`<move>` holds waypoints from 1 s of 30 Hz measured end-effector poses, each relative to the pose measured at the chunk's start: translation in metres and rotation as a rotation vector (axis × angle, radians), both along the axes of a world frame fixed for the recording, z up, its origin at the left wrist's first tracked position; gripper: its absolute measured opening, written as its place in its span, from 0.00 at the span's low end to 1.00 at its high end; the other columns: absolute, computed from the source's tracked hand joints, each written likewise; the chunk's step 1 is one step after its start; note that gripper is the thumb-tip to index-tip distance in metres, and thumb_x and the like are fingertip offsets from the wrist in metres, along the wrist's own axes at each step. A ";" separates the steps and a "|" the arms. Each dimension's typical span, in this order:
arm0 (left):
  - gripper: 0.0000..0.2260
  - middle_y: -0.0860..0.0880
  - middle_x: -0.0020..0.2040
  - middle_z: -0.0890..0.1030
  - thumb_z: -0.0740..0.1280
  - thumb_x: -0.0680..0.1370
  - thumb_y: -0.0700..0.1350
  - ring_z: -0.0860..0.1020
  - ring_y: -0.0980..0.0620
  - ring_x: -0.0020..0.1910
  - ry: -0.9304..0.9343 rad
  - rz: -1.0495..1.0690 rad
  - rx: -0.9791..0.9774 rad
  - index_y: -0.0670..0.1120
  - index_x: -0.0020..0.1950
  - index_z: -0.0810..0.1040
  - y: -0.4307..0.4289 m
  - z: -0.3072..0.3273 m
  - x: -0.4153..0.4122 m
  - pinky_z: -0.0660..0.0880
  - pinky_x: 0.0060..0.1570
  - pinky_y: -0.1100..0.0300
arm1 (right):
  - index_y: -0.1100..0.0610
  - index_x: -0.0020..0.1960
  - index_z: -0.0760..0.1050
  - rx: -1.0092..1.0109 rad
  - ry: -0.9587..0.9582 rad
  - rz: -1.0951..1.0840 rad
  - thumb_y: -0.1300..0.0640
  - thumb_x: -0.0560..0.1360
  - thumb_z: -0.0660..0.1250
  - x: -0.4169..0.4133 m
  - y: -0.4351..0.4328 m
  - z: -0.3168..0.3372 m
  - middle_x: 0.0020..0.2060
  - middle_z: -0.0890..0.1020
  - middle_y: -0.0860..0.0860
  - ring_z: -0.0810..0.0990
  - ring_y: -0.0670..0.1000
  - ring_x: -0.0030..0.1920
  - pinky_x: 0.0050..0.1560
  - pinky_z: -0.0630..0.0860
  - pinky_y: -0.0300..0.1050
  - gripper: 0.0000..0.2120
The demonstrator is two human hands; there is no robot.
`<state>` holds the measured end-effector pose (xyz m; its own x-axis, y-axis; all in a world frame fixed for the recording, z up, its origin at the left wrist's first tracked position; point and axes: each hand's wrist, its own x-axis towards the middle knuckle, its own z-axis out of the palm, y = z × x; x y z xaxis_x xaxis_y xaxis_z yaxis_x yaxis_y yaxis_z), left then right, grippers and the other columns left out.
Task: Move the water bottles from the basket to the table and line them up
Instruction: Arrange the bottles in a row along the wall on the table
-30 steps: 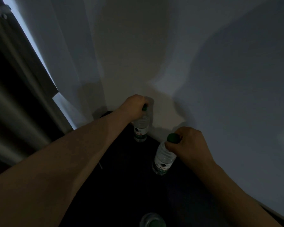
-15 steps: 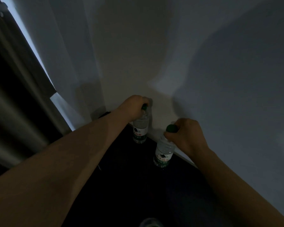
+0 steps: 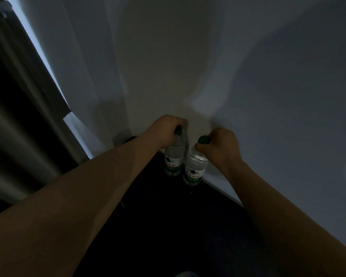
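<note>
the left hand [image 3: 165, 129] is closed around the green-capped neck of the left bottle [image 3: 173, 159]; the right hand [image 3: 220, 147] likewise pinches the neck of the right bottle [image 3: 195, 166]. both bottles stand side by side on the dark table [image 3: 168, 226], against the pale wall [image 3: 248, 76].

Two bottles of clear, glossy plastic: the left bottle [image 3: 173, 156] and the right bottle [image 3: 195, 166]. Each has a smooth dark green plastic cap and a shiny white-and-green printed label. The surface [image 3: 168, 226] beneath them looks dark and matt. The wall [image 3: 268, 96] behind is smooth, matt and pale. A curtain [image 3: 18, 116] of heavy grey cloth hangs in folds.
</note>
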<state>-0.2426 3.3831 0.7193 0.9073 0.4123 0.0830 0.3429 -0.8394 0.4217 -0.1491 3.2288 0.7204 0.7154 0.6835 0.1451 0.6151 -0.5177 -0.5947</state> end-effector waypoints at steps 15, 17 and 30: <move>0.21 0.40 0.63 0.77 0.65 0.71 0.31 0.75 0.43 0.61 -0.016 -0.010 0.011 0.41 0.64 0.75 -0.001 0.002 0.000 0.70 0.58 0.58 | 0.63 0.31 0.69 0.031 0.058 -0.035 0.59 0.67 0.74 0.003 0.010 -0.013 0.22 0.66 0.51 0.64 0.46 0.24 0.23 0.58 0.40 0.16; 0.20 0.40 0.61 0.78 0.65 0.72 0.32 0.75 0.43 0.60 -0.016 -0.012 0.011 0.41 0.63 0.76 -0.002 0.002 0.000 0.70 0.55 0.59 | 0.62 0.30 0.66 0.043 0.067 -0.029 0.59 0.67 0.73 0.002 0.009 -0.014 0.22 0.65 0.51 0.63 0.46 0.24 0.24 0.57 0.40 0.17; 0.23 0.41 0.67 0.74 0.66 0.73 0.33 0.72 0.43 0.65 0.015 0.003 0.014 0.44 0.68 0.73 -0.002 0.003 0.002 0.69 0.62 0.56 | 0.61 0.35 0.68 -0.049 -0.012 0.047 0.55 0.72 0.72 0.004 0.011 -0.016 0.34 0.74 0.58 0.75 0.56 0.38 0.36 0.68 0.47 0.15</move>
